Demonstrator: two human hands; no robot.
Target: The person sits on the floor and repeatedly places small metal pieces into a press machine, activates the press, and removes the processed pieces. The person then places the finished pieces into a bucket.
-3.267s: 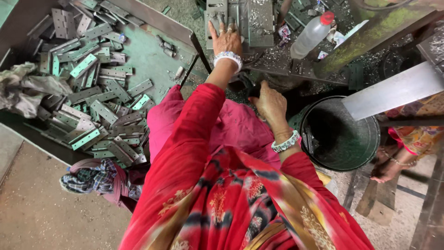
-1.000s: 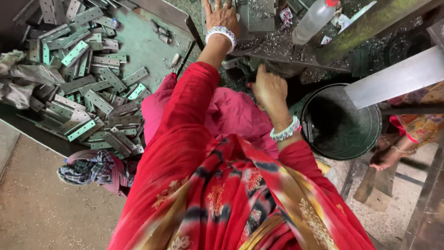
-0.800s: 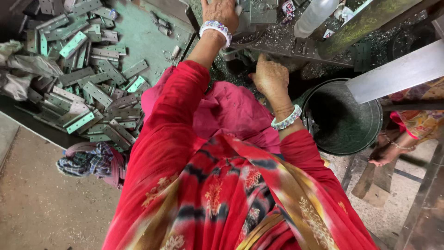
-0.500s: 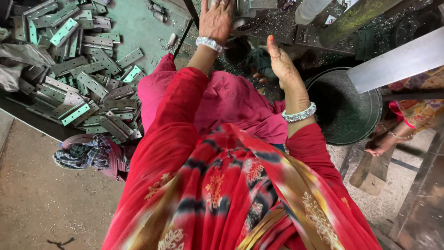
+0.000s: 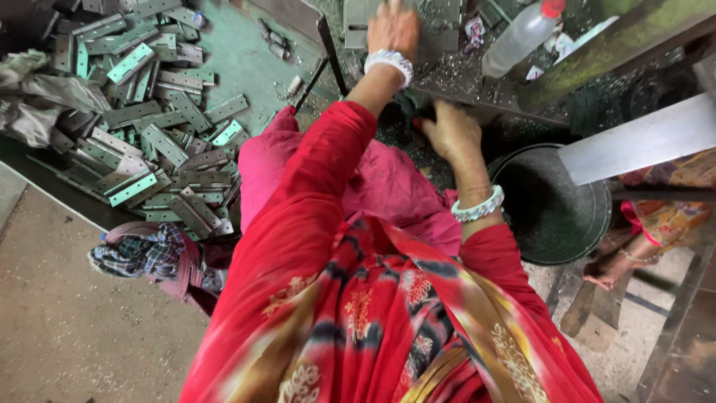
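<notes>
Head view — left hand (image 5: 393, 30) on flat metal plate (image 5: 358, 16).

A grey metal plate (image 5: 358, 19) lies flat on the desk (image 5: 455, 71) amid metal shavings, partly covered by the left hand (image 5: 393, 28).

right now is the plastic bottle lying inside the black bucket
No, the plastic bottle lies on the littered workbench, apart from the black bucket below.
</notes>
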